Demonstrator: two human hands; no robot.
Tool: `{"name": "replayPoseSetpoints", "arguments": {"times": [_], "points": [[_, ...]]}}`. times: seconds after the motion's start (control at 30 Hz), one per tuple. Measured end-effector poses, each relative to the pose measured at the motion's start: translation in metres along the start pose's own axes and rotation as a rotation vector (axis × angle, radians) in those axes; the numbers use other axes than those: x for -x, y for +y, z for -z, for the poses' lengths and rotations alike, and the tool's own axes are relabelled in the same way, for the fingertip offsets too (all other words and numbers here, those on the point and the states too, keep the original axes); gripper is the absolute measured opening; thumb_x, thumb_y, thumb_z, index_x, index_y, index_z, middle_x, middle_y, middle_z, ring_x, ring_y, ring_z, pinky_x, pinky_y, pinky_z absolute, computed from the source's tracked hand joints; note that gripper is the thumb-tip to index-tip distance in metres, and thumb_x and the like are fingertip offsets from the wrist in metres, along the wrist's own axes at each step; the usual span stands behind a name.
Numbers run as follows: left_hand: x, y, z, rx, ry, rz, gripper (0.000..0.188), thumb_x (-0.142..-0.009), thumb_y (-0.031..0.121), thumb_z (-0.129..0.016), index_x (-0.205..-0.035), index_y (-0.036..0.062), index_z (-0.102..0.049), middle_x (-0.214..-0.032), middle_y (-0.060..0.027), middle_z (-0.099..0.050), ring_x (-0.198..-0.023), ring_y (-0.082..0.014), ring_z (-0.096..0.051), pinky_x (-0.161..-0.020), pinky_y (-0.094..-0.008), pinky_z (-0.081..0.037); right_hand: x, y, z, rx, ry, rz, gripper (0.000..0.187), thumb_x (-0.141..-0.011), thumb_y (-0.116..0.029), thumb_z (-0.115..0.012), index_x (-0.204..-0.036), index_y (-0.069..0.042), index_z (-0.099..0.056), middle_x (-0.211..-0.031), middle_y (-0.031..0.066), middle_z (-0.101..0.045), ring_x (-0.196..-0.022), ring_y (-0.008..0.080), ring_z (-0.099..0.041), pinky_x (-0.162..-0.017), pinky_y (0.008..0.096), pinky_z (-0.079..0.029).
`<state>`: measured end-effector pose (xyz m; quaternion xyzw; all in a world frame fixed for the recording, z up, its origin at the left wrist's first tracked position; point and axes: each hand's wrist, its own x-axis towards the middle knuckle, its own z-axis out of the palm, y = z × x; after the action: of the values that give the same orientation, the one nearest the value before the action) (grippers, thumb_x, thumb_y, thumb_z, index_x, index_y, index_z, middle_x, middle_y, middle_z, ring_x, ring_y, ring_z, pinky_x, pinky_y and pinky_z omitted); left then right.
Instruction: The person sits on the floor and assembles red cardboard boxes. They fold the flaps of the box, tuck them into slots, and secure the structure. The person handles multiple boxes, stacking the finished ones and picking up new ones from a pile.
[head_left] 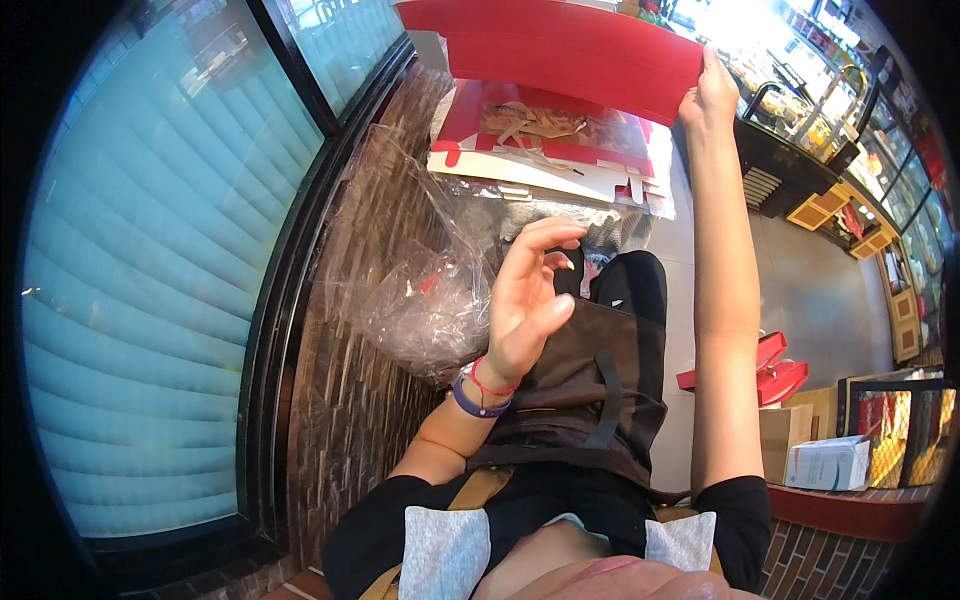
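A long red cardboard piece, seemingly a folded box or panel, stretches across the far side of the view. My right hand grips its right end, with the arm stretched far out. My left hand hovers above my apron, holding nothing, its fingers curved and the thumb apart. Below the red piece lies a stack of flat red and white cardboard, with loose paper strips on top. Clear plastic wrapping is heaped left of my left hand.
Along the left runs a window in a dark frame, above a brick-patterned wall. Red boxes stand on the right, near a white carton on a ledge. A counter with dark and wooden panels is farther right.
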<state>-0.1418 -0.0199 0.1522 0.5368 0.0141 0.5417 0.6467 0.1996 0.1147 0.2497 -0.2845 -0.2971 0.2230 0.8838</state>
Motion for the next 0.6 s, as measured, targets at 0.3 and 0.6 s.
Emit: {"name": "replayPoseSetpoints", "arguments": {"times": [0.3, 0.6], "points": [[0.0, -0.072, 0.021, -0.033, 0.004, 0.253, 0.048, -0.089, 0.012, -0.063, -0.134, 0.0047, -0.05, -0.134, -0.0074, -0.05, -0.115, -0.0148, -0.047, -0.094, -0.0285, -0.04, -0.061, -0.035, 0.03, -0.058, -0.145, 0.309, 0.023, -0.106, -0.016, -0.045, -0.113, 0.003, -0.056, -0.107, 0.014, -0.066, -0.097, 0.0261, -0.067, -0.087, 0.0395, -0.056], [-0.06, -0.199, 0.047, 0.467, 0.403, 0.706, 0.059, -0.1, 0.039, -0.057, -0.139, -0.0001, -0.039, -0.137, -0.0244, -0.047, -0.124, -0.0363, -0.052, -0.104, -0.0473, -0.046, -0.008, -0.048, -0.029, -0.01, -0.244, 0.348, 0.026, -0.107, -0.017, -0.042, -0.109, 0.003, -0.059, -0.107, 0.0156, -0.067, -0.098, 0.0262, -0.067, -0.09, 0.0387, -0.055]]}}
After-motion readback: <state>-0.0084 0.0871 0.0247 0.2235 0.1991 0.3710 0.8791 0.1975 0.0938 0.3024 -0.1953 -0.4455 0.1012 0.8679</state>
